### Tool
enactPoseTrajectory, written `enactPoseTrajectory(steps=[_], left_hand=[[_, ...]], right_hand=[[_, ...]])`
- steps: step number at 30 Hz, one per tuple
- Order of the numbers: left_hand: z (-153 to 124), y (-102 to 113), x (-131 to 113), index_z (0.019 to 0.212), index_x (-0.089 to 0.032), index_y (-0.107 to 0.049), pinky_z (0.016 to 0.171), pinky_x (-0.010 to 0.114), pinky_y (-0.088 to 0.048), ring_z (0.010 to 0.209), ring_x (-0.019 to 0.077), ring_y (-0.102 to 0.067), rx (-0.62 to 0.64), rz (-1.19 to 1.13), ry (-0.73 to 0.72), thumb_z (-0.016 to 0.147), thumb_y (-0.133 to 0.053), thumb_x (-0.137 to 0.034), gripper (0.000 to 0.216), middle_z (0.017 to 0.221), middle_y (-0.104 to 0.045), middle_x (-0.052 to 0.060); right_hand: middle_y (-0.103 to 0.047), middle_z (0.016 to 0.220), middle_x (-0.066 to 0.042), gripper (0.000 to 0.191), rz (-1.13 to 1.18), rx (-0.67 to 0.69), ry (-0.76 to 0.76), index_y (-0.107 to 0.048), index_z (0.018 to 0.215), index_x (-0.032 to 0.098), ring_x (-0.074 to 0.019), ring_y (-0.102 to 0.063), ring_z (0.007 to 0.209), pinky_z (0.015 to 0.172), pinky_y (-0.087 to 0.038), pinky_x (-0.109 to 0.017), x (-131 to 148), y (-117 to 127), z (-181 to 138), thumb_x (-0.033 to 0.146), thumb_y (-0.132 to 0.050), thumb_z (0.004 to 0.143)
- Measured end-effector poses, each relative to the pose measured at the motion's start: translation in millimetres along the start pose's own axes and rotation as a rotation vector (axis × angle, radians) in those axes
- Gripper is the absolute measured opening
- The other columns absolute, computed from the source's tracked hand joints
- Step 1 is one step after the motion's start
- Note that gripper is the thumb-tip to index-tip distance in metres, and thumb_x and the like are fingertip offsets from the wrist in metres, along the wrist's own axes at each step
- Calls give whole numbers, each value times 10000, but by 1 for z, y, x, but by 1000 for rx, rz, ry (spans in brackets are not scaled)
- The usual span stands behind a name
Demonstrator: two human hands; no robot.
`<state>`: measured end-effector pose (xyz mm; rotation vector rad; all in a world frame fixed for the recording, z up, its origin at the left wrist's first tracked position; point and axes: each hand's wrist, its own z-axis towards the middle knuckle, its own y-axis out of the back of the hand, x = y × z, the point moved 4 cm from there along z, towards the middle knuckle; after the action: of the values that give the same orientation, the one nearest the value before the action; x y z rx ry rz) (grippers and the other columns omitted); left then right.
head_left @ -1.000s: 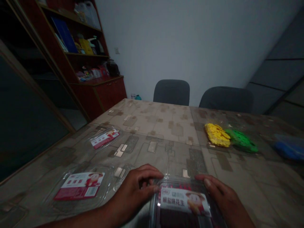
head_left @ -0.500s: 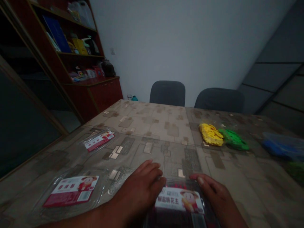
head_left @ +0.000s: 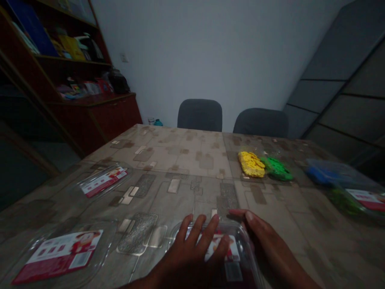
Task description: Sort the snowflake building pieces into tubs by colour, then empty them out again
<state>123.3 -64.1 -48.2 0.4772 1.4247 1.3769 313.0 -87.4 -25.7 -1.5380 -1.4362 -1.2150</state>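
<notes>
A clear plastic box with a red and white label and dark red contents sits at the near table edge. My left hand lies flat on its lid, fingers spread. Against the box's right side rests my right hand, fingers stretched along the wall and far corner. Both hands touch the box; neither wraps round it.
Two flat clear lids with red labels lie at the left and further back. Yellow and green piles sit mid-right, boxes with blue and green contents at far right. Two grey chairs stand behind the table.
My left hand slid from the box's left edge onto its lid and flattened out. The view swung right, bringing the right-hand boxes into sight.
</notes>
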Motion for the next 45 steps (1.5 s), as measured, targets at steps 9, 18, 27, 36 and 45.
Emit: enactPoseTrajectory(steps=[9,18,27,36,45], left_hand=[[6,15,-7,1384,-229,-494,979,779,-245,1287,542,-401,105,-17,47,848,-655,-268,561,1505,-370,253],[7,9,-7,1353,-244,-550,933,840,-201,1274,604,-370,37,-59,35,825,-706,-417,578,1503,-362,266],[3,15,-14,1360,-311,-477,899,624,-469,1189,429,-545,-143,452,-111,871,-606,-567,567,1427,-486,202],[7,17,-20,1330,-330,-467,850,604,-515,1159,400,-579,-177,491,-117,925,-569,-461,437,1376,-537,173],[5,15,-18,1314,-298,-494,835,593,-516,1138,402,-592,-199,468,-134,927,-560,-465,426,1350,-560,195]], right_hand=[[-577,634,37,429,112,86,-65,-561,861,243,-152,-548,559,519,-419,-230,-26,3,-32,667,-591,806],[-585,686,35,392,180,97,-60,-539,889,236,-149,-543,610,576,-433,-237,-26,-2,-32,624,-570,844],[-451,658,46,497,-127,56,55,-497,742,216,-138,-434,617,564,-371,-239,-17,5,-10,701,-494,850],[-469,645,44,422,26,116,4,-512,772,214,-132,-417,589,561,-363,-254,-12,4,-16,620,-516,886],[-434,623,38,478,141,154,-22,-502,702,211,-124,-374,567,537,-333,-248,-12,5,-15,666,-560,836]])
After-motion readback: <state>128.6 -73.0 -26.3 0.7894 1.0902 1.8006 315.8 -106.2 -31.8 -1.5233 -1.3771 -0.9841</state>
